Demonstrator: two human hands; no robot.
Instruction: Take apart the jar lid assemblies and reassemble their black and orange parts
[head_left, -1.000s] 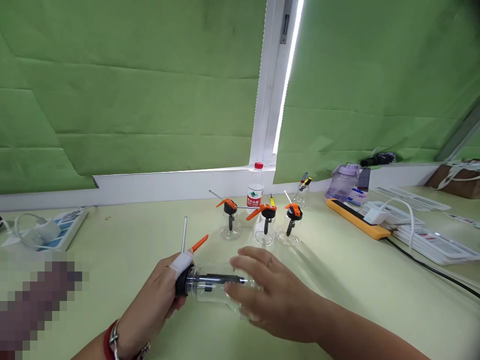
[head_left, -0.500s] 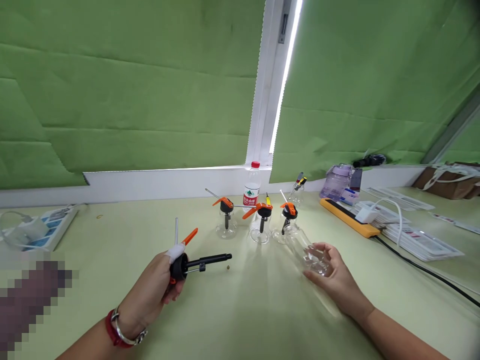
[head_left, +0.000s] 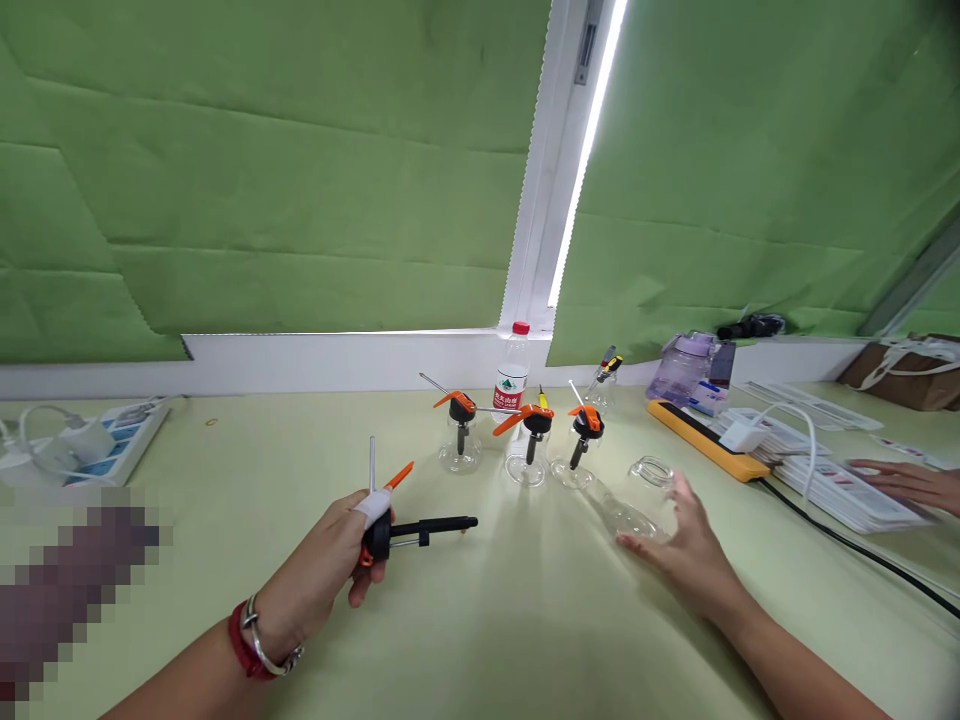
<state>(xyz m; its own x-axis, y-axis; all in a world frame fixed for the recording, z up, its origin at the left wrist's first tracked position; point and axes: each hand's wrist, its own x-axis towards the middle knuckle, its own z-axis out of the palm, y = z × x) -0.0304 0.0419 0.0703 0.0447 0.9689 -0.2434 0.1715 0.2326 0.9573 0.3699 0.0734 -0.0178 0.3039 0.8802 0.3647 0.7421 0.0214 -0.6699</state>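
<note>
My left hand (head_left: pixel 345 545) is closed around a black-and-orange pump head (head_left: pixel 381 537). The head's black tube points right, its thin metal rod sticks up, and its orange lever slants up and right. A white wrap covers one of my fingers. My right hand (head_left: pixel 686 550), slightly blurred, has thumb and fingers apart beside a clear glass bottle (head_left: pixel 630 518). The bottle has an uncapped mouth; whether the fingertips touch it is hard to tell. Beyond my hands stand three clear bottles (head_left: pixel 460 455) (head_left: pixel 527 468) (head_left: pixel 572 472) fitted with similar black-and-orange heads.
Behind the bottles are a red-capped water bottle (head_left: pixel 511 375) and a jar with screwdrivers (head_left: pixel 604 385). An orange power strip (head_left: pixel 705 440), a purple jug (head_left: pixel 681 370) and flat white packs (head_left: pixel 855 495) lie right, near another person's hand (head_left: pixel 911 483). A white power strip (head_left: pixel 139 440) sits left.
The clear bottle, formerly tilted in my right hand, now has its mouth farther right and up; my right fingers have spread. Another person's hand has appeared at right. The view shifted slightly.
</note>
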